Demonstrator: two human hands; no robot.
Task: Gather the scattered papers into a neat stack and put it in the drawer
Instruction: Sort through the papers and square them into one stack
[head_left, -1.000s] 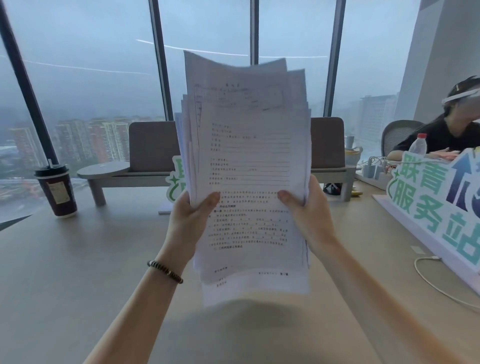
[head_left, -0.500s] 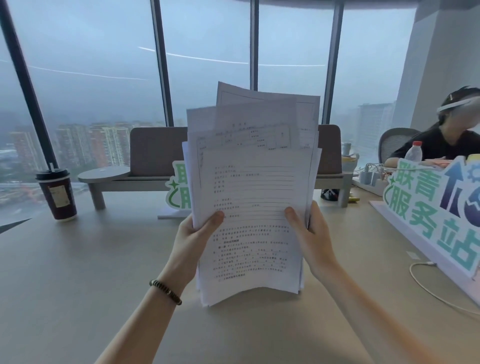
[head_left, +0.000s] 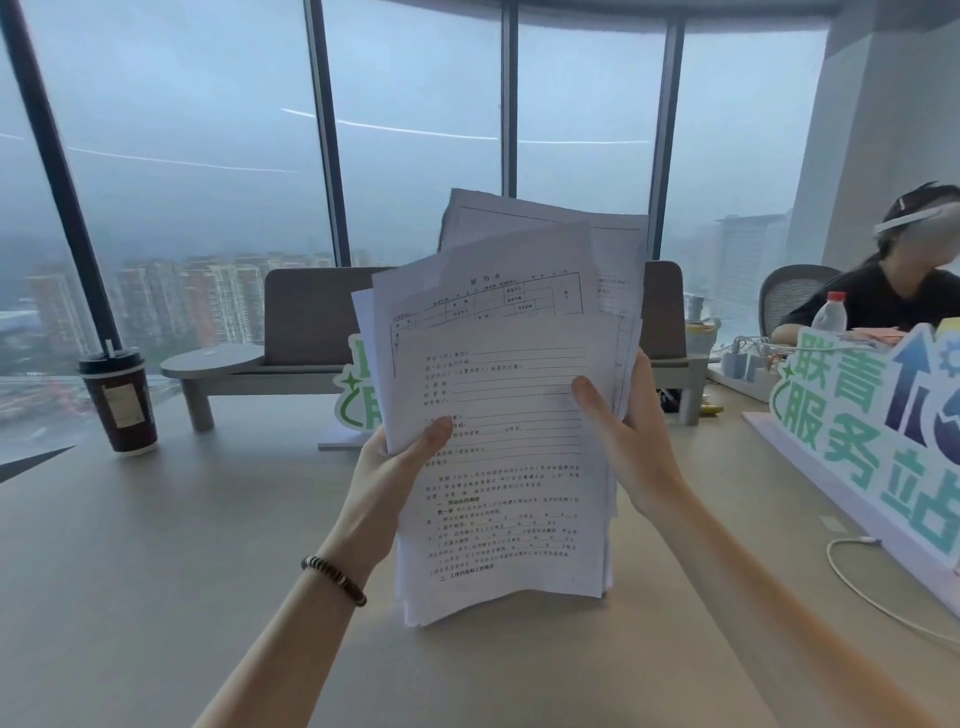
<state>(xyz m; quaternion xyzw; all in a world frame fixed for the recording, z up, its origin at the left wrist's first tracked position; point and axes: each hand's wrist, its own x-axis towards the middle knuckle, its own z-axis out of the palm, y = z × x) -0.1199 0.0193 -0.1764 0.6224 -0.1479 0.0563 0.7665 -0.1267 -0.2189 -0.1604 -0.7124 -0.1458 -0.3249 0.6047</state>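
White printed sheets, thin and limp: the paper stack (head_left: 501, 457) stands on its bottom edge on the pale matte desk (head_left: 156, 571), held upright in front of you. Your left hand (head_left: 387, 470) pinches the left edge, thumb across the front page; your right hand (head_left: 631, 439) grips the right edge the same way, thumb on the face and fingers behind. Hands sit apart, one on each side of the stack.

Condition: bottom edges uneven and bowed where they meet the desk; top edges fanned, with two or three sheets skewed well above the rest.

Risks, as judged: loosen both grips together and the smooth sheets will likely slide and splay. Press down too hard and the lower edges could crumple rather than align. The skewed rear sheets may catch or fold if forced. A lidded paper cup (head_left: 119, 402) stands well to the left, a white cable (head_left: 857, 577) to the right; both look out of reach of the stack.

No drawer in view; you cannot tell where it is.
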